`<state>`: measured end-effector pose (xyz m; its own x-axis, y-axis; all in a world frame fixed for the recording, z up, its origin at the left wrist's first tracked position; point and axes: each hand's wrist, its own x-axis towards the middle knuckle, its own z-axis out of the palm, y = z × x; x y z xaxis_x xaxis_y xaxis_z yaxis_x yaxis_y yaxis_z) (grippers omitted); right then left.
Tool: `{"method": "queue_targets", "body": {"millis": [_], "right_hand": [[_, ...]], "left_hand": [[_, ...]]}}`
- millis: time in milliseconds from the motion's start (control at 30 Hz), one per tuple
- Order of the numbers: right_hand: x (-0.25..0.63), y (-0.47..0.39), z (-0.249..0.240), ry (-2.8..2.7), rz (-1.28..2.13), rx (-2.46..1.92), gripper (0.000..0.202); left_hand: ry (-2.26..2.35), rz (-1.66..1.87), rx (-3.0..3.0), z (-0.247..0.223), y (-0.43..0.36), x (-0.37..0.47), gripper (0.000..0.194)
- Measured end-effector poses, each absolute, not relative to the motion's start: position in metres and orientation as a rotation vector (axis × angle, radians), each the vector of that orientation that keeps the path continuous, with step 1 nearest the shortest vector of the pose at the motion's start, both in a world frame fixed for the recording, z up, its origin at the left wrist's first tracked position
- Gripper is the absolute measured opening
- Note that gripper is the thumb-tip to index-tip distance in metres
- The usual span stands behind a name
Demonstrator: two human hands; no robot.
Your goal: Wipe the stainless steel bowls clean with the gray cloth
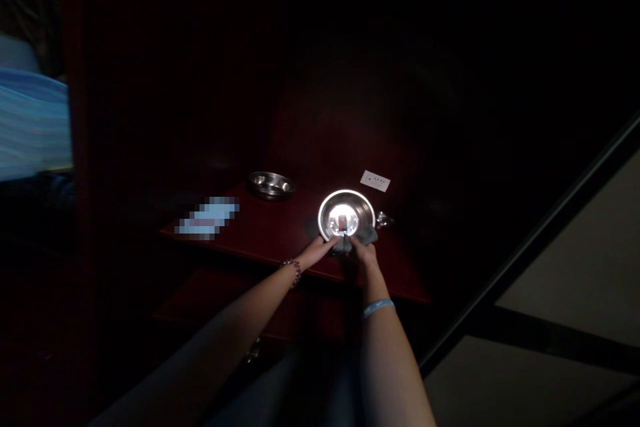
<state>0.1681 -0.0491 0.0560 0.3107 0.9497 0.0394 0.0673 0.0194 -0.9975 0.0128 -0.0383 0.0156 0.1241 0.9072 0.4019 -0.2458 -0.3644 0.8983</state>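
A shiny round metal bowl (347, 197) is tilted toward me above a dark red shelf (280, 237). My left hand (319, 251) grips its lower left edge, thumb on the rim. At the lower right edge, my right hand (363, 251) holds the bowl too, together with a grey cloth (367, 235) that is bunched under and beside the rim. The fingers beneath the bowl are hidden.
Another metal bowl (271, 185) rests on the shelf to the left, behind a blurred pale sheet (207, 218). A white card (375, 181) is behind the held bowl. Something shiny (384, 219) lies to its right. A lower shelf (200, 293) shows beneath.
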Motion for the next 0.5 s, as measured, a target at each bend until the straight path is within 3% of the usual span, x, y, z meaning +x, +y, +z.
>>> {"method": "queue_targets", "body": {"millis": [300,500], "right_hand": [[0.1615,-0.0571,0.0598,-0.86,1.047,-1.433,0.03],[0.1664,-0.0491,0.0539,-0.888,0.966,-1.401,0.035]], "left_hand": [[0.769,1.489,1.244,0.0148,-0.0301,0.0126,0.017],[0.781,1.556,1.056,0.0166,-0.0271,0.014,0.027]]}}
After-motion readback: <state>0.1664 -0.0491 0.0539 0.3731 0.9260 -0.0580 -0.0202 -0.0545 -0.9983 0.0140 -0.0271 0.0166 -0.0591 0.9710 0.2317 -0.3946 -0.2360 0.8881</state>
